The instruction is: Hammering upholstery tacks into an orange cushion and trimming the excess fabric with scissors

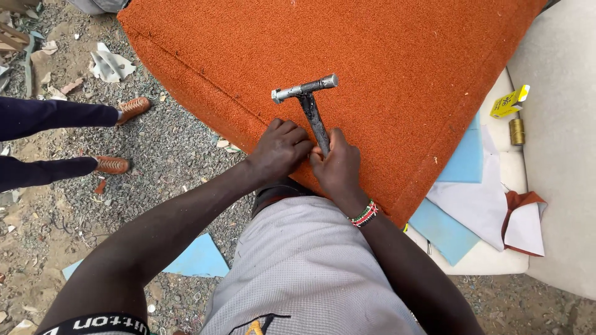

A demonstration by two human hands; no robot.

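A large cushion covered in orange fabric (372, 56) fills the top of the view. My right hand (338, 169) grips the dark handle of a metal hammer (308, 98), whose silver head points up over the fabric. My left hand (280, 149) is pressed against the orange fabric at the cushion's near edge, fingers curled, right beside the hammer handle. Whether it pinches something small is hidden. A beaded bracelet (365, 214) circles my right wrist.
Another person's legs in dark trousers and brown shoes (112, 165) stand at the left on gravel ground. At the right lie blue and white cloth pieces (478, 198), a yellow box (509, 102) and a spool of gold thread (516, 131) on a pale cushion.
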